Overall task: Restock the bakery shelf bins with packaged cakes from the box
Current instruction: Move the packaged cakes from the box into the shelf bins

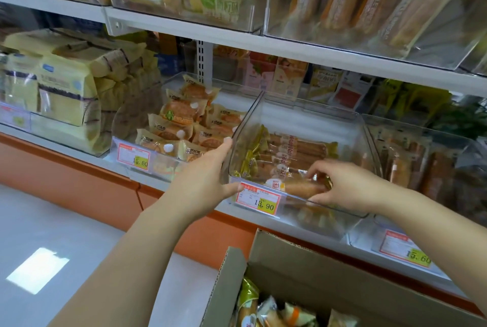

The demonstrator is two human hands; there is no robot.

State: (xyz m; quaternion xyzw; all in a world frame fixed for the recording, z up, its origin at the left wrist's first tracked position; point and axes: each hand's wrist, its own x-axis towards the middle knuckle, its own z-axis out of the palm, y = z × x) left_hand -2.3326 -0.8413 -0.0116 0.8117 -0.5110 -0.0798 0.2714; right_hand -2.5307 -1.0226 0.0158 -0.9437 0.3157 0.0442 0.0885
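Steadying the clear bin point(311, 116) at centre with left hand point(208, 176) gripping its nine-o'clock wall; laying packaged cake point(303, 187) along front edge, pinched in right hand point(345, 184). Restocking from open box point(303, 261) at five o'clock.

middle bin point(247, 121) on lower shelf point(147, 178); round-cake bin point(126, 121) touching its left, third bin point(448, 142) on its right; box point(329, 268) below, in front; left hand point(208, 176) grips middle bin's front-left corner, right hand point(350, 184) inside at front, holds packaged cake point(303, 187)

Left tag point(134, 156) 15.60, middle tag point(259, 199) 13.90 (yellow)
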